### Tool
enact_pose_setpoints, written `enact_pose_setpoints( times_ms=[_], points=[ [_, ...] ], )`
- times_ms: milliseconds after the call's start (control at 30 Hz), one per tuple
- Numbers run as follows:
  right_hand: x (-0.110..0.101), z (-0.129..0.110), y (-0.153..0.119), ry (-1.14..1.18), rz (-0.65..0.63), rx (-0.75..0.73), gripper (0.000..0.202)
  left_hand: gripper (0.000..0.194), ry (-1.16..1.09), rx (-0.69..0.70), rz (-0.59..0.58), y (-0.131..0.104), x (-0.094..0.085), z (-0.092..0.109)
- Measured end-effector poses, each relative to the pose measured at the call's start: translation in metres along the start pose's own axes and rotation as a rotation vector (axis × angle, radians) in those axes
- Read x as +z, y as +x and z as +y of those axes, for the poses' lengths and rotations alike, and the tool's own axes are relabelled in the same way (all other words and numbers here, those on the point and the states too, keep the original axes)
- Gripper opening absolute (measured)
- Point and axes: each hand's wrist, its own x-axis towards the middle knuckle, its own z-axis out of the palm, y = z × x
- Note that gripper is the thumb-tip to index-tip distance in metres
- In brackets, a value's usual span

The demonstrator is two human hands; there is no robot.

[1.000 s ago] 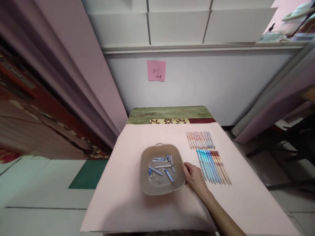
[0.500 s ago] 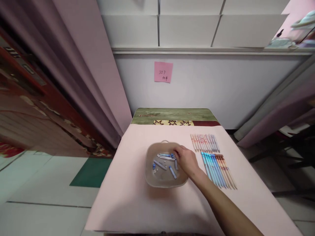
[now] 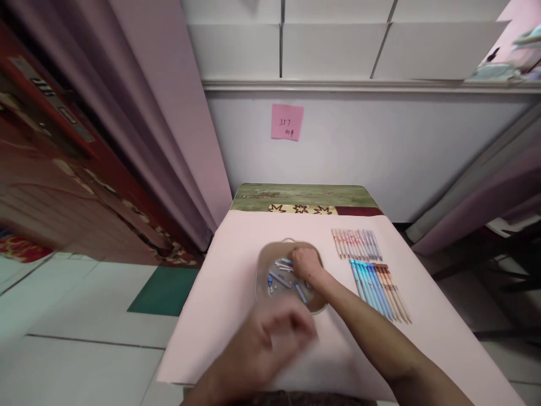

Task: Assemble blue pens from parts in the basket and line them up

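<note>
A beige square bin (image 3: 258, 282) with rounded corners stands on the table, holding several loose blue, grey and white pen parts (image 3: 279, 278). My right hand (image 3: 307, 264) reaches into its far right side, fingers curled down among the parts; what they grip is hidden. Nearer the front edge my left hand (image 3: 264, 341) hovers, smeared by motion. Its thumb and fingers curve apart with a gap between them, and nothing shows in it. Right of the bin lies a row of assembled pens (image 3: 377, 290), light blue, darker blue and brown. Behind them is a row of slim pale tubes (image 3: 356, 244).
A pale pink cover (image 3: 220, 316) lies over the table, with a green patterned strip (image 3: 296, 194) showing at the far end. A pink note (image 3: 287, 122) is stuck to the white wall behind. A purple curtain (image 3: 169, 141) and red door frame stand left.
My left hand has come into view from below, in front of the bin. My right hand has reached further into the bin, its fingers lower among the parts. The view has shifted slightly.
</note>
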Motion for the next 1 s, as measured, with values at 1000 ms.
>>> enact_pose_setpoints(
  times_ms=[1000],
  points=[
    [0.012, 0.02, -0.035, 0.576, 0.371, 0.09, 0.021, 0.026, -0.262, -0.128, 0.496, 0.102, 0.004, -0.103]
  ],
)
